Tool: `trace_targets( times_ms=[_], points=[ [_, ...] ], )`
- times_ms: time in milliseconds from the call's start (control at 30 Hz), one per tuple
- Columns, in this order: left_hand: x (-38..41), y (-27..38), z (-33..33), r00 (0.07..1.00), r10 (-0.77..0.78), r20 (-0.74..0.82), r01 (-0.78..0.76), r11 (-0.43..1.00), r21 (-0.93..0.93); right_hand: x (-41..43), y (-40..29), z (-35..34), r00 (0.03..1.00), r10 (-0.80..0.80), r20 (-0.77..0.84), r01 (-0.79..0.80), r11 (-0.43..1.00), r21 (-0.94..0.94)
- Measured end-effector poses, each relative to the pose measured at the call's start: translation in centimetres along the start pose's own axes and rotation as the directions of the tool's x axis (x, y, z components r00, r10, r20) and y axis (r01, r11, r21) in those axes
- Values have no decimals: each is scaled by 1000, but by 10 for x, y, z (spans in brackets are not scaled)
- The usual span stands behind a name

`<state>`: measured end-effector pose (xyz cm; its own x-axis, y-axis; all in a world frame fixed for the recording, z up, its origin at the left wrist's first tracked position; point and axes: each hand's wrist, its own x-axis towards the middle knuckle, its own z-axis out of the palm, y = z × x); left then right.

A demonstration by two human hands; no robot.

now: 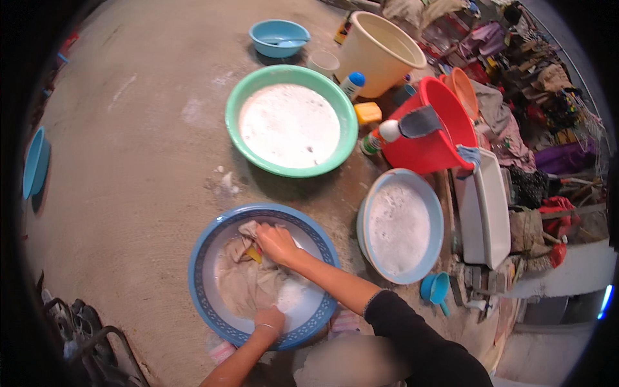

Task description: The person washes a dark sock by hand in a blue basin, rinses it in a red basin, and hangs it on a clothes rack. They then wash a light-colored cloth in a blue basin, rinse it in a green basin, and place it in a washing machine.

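Observation:
Inside the blue-rimmed basin lies a wet beige cloth in soapy water. My right hand grips a bunched fold of it near the basin's far side. A small yellow patch with a bit of pink shows beside those fingers; whether it is print or a separate thing is unclear. At the near side, my left hand is closed on the cloth's lower edge, its fingertips hidden by cloth and suds.
Beyond stands a green basin of suds; a pale blue basin of suds is to the right. A red bucket, a cream bucket, a blue-capped bottle and a blue dipper stand nearby. Shoes sit at lower left.

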<state>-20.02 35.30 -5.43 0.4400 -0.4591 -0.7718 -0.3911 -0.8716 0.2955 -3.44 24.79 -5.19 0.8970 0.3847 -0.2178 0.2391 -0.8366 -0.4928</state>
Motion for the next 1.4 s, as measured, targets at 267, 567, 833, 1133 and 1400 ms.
trace_targets(
  times_ms=[267, 567, 833, 1133, 1400],
  points=[
    [17, -2, 19, 999, -24, -38, 27, 997, 68, -58, -8, 54, 933, -335, -135, 280, 907, -314],
    [10, -2, 7, 997, 19, -78, -8, 990, 143, -145, 16, -64, 930, 86, -357, 174, 753, 635],
    [9, 4, -3, 998, 50, -38, -43, 985, 168, -473, 228, -100, 214, 784, -582, -797, 485, 359],
    [1, 10, -17, 998, -67, 1, 66, 992, 111, -579, 324, -33, -55, 985, -161, -992, -73, -106],
    [9, 18, -18, 995, -93, 45, 88, 991, 96, -598, 344, -11, 4, 975, -220, -995, 26, 100]
  ],
)
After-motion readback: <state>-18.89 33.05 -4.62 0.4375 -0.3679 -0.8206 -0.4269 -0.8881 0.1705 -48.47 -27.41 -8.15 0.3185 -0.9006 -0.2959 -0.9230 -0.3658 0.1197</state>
